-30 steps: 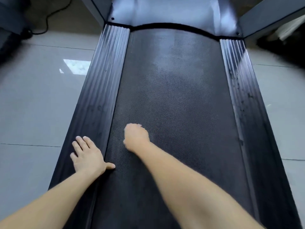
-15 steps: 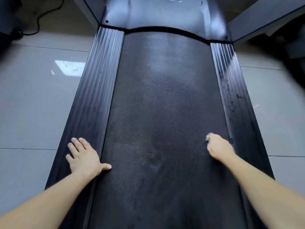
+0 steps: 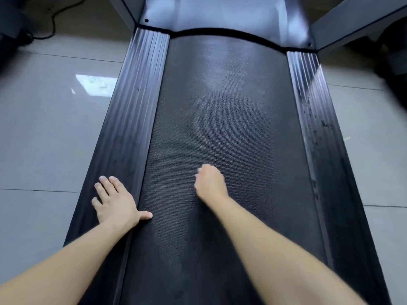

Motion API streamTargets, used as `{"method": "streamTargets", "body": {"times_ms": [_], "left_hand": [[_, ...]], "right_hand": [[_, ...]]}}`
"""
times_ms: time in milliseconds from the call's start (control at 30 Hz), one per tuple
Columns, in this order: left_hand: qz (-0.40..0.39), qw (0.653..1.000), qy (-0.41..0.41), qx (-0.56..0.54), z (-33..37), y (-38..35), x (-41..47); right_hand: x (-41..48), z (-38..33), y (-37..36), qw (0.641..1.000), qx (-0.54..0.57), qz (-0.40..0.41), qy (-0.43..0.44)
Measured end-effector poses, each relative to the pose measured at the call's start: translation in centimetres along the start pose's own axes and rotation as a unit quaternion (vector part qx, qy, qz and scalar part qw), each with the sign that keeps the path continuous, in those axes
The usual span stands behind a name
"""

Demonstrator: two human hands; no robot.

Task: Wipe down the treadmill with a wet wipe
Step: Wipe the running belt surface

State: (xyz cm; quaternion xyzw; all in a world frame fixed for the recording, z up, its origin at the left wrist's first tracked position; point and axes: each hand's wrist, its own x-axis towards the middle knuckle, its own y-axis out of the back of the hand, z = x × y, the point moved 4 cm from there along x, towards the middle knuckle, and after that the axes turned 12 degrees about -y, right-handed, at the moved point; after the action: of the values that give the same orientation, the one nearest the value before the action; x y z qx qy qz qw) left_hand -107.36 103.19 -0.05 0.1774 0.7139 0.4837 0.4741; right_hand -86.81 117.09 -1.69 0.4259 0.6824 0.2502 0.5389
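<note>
The treadmill's black textured belt (image 3: 231, 106) runs up the middle of the view between two ribbed side rails. My left hand (image 3: 114, 201) lies flat with straight fingers on the left rail (image 3: 136, 95), its thumb touching the belt's edge. My right hand (image 3: 210, 183) is curled, knuckles up, and presses down on the middle of the belt. The wet wipe is bunched under this hand and almost wholly hidden; only a pale blurred edge (image 3: 204, 166) shows at the fingertips. The right rail (image 3: 312, 117) carries dark specks and smears.
A grey motor cover (image 3: 220, 14) closes the far end of the belt, with grey uprights at both sides. Glossy grey floor tiles (image 3: 44, 128) flank the treadmill. A black cable (image 3: 52, 20) lies on the floor at the far left, and dark blurred objects sit at the far right.
My right hand swept from the belt's left part to its right edge, then back to the middle. My left hand has stayed on the left rail.
</note>
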Motion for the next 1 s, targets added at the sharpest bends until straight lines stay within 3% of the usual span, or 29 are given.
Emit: {"method": "streamTargets", "body": {"times_ms": [100, 167, 300, 467, 567, 667, 767, 1000], "left_hand": [[0.009, 1.0, -0.005, -0.002, -0.2, -0.3, 0.0], [0.011, 1.0, -0.008, -0.01, -0.3, -0.4, 0.1], [0.011, 1.0, -0.01, -0.001, -0.5, -0.4, 0.0], [0.011, 1.0, -0.007, 0.004, -0.7, -0.3, -0.1], [0.01, 1.0, -0.005, 0.007, -0.5, -0.2, 0.0], [0.006, 1.0, -0.002, 0.002, -0.3, -0.2, 0.2], [0.007, 1.0, -0.006, 0.003, -0.2, -0.2, 0.1], [0.011, 1.0, -0.012, 0.005, -0.3, -0.3, 0.1]], "right_hand": [[-3.9, -7.5, -4.6, 0.996, 0.031, -0.042, 0.076], [-5.5, -9.8, -6.2, 0.99, -0.032, -0.051, 0.13], [-3.8, -7.0, -5.0, 0.974, -0.136, 0.004, 0.183], [-0.7, 8.0, 1.7, 0.994, -0.082, 0.071, 0.002], [-1.2, 21.1, 6.2, 0.975, -0.082, 0.141, -0.149], [-2.4, 28.4, 8.3, 0.958, -0.105, 0.158, -0.216], [-1.8, 26.1, 7.6, 0.957, -0.119, 0.146, -0.222], [-0.8, 8.0, 1.8, 0.99, -0.008, 0.09, -0.106]]}}
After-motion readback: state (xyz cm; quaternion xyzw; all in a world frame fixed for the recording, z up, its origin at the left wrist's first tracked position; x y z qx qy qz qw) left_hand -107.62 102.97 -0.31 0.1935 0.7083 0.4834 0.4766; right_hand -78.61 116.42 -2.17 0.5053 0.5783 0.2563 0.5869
